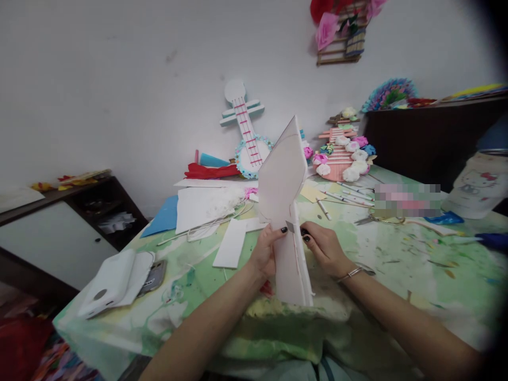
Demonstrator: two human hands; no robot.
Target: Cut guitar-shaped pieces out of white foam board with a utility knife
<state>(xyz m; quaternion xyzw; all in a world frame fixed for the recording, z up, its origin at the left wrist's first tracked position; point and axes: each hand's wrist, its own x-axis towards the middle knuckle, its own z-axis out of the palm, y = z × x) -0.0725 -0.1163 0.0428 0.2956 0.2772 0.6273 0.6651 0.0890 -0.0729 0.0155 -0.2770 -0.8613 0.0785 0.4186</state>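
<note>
Well, from here I see the left hand (265, 251) pinching the board (281, 182) upright mid-frame, likely bracing it against the cutter (291, 226) clasped in the curled right hand (324, 244).

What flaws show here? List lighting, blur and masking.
Head view: dark, blurred shading covers the right corners; head view: a pixelated block masks something near the scissors; head view: light looks soft, without strong glare on the white board.
</note>
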